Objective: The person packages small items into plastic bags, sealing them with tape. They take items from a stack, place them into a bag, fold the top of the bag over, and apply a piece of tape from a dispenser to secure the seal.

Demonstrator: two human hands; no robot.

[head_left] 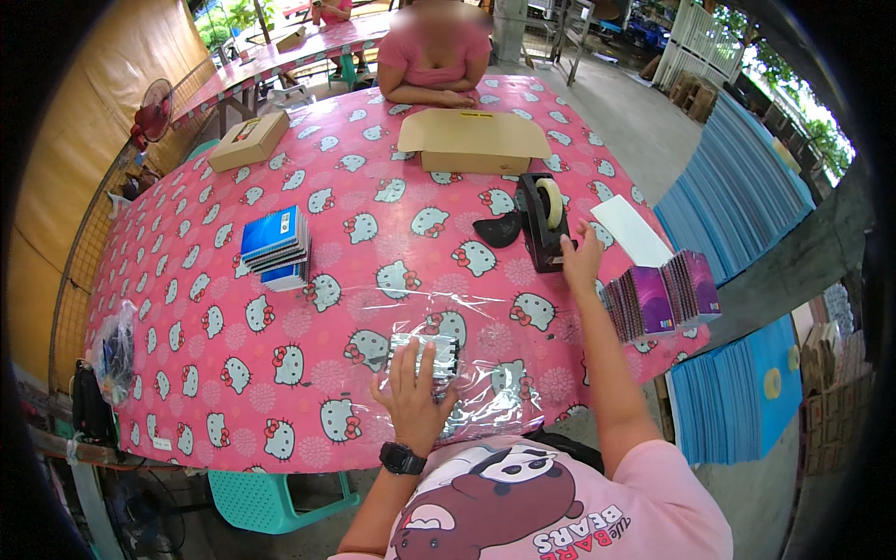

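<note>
My left hand (415, 392) lies with outstretched fingers on top of a small bundle of notebooks (441, 358) close to my body. Clear plastic wrap (495, 392) spreads around and under this bundle, shining in the light. The hand covers much of the bundle. My right hand (582, 261) reaches forward to the cutter end of a black tape dispenser (539, 233). Its thumb and fingers are apart, with the thumb at the dispenser's edge; any tape strip there is too small to make out. A roll of pale tape (551, 203) sits in the dispenser.
Blue spiral notebooks (275, 243) are stacked at left, purple ones (653, 299) at right beside a white pad (631, 231). Cardboard boxes (476, 140) stand farther back. A person (434, 56) sits opposite, arms on the table. Blue sheet stacks (737, 191) stand beyond the right edge.
</note>
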